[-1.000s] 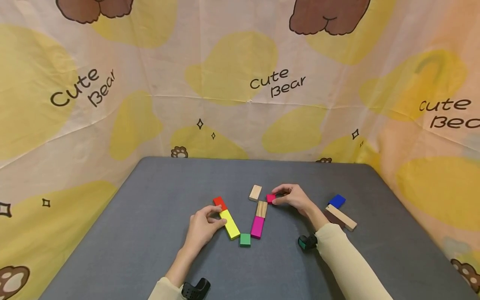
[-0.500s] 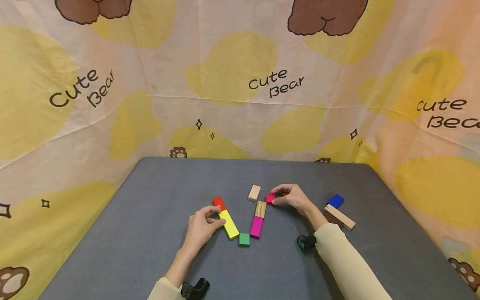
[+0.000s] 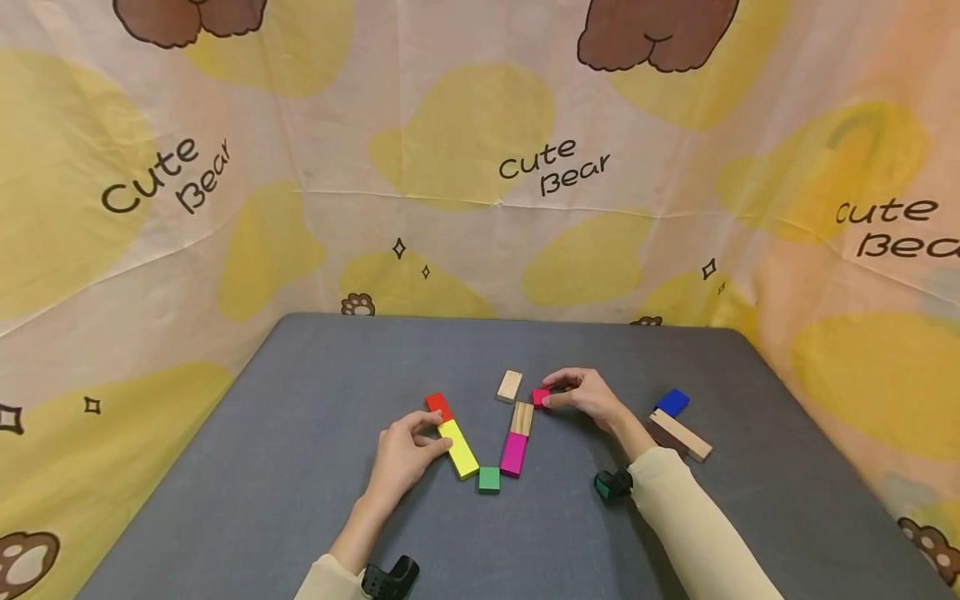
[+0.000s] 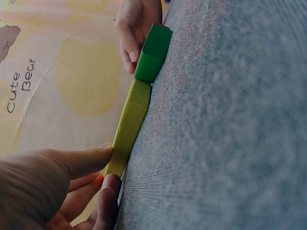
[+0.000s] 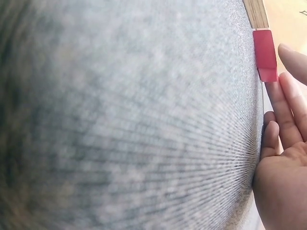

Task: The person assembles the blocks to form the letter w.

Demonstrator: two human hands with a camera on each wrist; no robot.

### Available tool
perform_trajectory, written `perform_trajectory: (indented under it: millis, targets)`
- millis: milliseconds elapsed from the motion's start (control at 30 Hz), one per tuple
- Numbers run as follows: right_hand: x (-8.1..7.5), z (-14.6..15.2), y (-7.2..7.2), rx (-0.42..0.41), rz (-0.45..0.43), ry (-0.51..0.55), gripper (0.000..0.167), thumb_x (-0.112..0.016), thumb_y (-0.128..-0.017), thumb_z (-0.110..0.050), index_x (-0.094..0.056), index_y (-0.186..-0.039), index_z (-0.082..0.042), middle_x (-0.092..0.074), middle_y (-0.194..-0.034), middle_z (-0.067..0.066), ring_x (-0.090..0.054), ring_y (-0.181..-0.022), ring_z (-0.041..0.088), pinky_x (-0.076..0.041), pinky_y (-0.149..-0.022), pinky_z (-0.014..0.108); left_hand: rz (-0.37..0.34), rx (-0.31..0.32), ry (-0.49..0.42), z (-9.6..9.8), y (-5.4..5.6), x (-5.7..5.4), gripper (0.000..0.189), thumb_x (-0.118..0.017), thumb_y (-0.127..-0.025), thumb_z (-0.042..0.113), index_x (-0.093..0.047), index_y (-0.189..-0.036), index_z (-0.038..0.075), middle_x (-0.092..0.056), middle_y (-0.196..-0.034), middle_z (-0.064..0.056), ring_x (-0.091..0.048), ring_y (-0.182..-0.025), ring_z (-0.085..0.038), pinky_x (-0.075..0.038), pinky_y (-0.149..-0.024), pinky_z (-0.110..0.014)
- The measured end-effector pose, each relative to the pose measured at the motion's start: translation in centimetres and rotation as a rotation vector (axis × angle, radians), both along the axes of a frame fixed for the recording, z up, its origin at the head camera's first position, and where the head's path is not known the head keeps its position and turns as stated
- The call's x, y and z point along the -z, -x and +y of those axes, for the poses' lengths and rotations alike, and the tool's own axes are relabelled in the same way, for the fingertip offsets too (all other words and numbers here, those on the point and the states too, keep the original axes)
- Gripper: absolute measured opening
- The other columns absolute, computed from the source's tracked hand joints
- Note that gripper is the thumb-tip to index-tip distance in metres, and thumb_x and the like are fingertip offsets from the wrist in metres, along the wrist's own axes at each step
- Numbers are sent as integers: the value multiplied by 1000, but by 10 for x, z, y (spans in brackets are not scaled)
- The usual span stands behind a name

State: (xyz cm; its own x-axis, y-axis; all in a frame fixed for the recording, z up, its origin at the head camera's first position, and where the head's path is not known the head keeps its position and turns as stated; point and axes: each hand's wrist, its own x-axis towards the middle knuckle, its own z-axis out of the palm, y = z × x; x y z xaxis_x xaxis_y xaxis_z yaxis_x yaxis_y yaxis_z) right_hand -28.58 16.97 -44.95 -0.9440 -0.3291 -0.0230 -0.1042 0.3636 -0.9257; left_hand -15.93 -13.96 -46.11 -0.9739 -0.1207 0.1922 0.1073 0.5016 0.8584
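Observation:
In the head view my left hand holds a long yellow block, its thumb on the block's left side. Its index fingertip lies where that block meets a red block. The left wrist view shows the thumb against the yellow block, with the other fingers around its near end. My right hand pinches a small pinkish-red block between thumb and index finger. This block sits beside the far end of a striped wooden block. A magenta block continues that row toward a green block.
A plain wooden block lies behind the striped one. Right of my right forearm are a blue block, a long wooden block and a dark brown block. The grey table meets a patterned cloth at its back.

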Motion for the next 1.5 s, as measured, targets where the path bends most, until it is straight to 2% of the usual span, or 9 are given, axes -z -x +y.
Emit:
perform_trajectory:
  millis: [67,400,500,700,833,1033,1267,1400,1500]
  targets:
    - [9,2,6,16,7,-8,35,-82,-80,-12,-72,-111,-2,-65,-114,13,-51,-102,27,-39,-87,39,2,2,0,0,0,0,36,-84,-78,11,-72,-112,7,-70,-113,-9,-68,-70,-7,-54,-72,-38]
    - [10,1,7,29,-3,-6,32,-82,-80,-14,-73,-109,-4,-66,-112,9,-52,-102,26,-38,-88,40,28,6,-3,1,-1,1,37,-85,-77,10,-72,-111,5,-70,-112,-10,-69,-69,-9,-54,-68,-36]
    - [9,2,8,20,-20,25,32,-80,-82,-16,-72,-110,-2,-68,-112,10,-53,-105,26,-37,-92,43,22,3,-7,1,0,0,37,-85,-77,9,-72,-111,5,-70,-112,-10,-69,-69,-8,-54,-69,-35]
    - [4,8,10,-9,-96,75,38,-74,-89,-19,-67,-119,3,-67,-117,11,-50,-116,26,-32,-103,48,27,18,-4,1,-1,3,37,-84,-77,9,-72,-112,4,-70,-111,-11,-69,-69,-9,-54,-69,-36]
    - [-4,7,21,-29,-125,75,48,-72,-91,-23,-60,-129,4,-59,-128,13,-50,-119,28,-35,-104,48,19,16,-7,0,0,3,37,-84,-78,9,-71,-112,5,-70,-114,-12,-69,-70,-9,-54,-69,-36]
    - [-15,2,39,-23,-41,13,57,-75,-89,-26,-55,-134,3,-55,-134,17,-52,-118,31,-40,-99,49,23,14,10,0,3,2,36,-84,-78,9,-72,-112,5,-70,-113,-11,-68,-69,-9,-54,-70,-37]
    - [-19,-9,42,-102,51,-50,60,-82,-83,-24,-57,-132,0,-58,-132,17,-48,-123,33,-38,-101,50,18,25,11,0,4,1,37,-84,-78,9,-71,-113,5,-70,-113,-11,-69,-69,-9,-54,-71,-37]
    - [-24,-17,44,-128,93,-60,58,-84,-81,-21,-60,-129,1,-61,-126,17,-51,-118,32,-39,-99,50,25,14,13,-1,4,1,37,-84,-78,8,-71,-113,5,-70,-112,-10,-69,-69,-9,-54,-69,-36]
    - [-21,-22,47,-160,106,-90,54,-84,-80,-17,-62,-126,1,-64,-121,15,-56,-113,30,-42,-97,47,21,11,15,-2,3,2,37,-84,-78,9,-72,-112,5,-70,-112,-9,-69,-69,-9,-54,-70,-36]
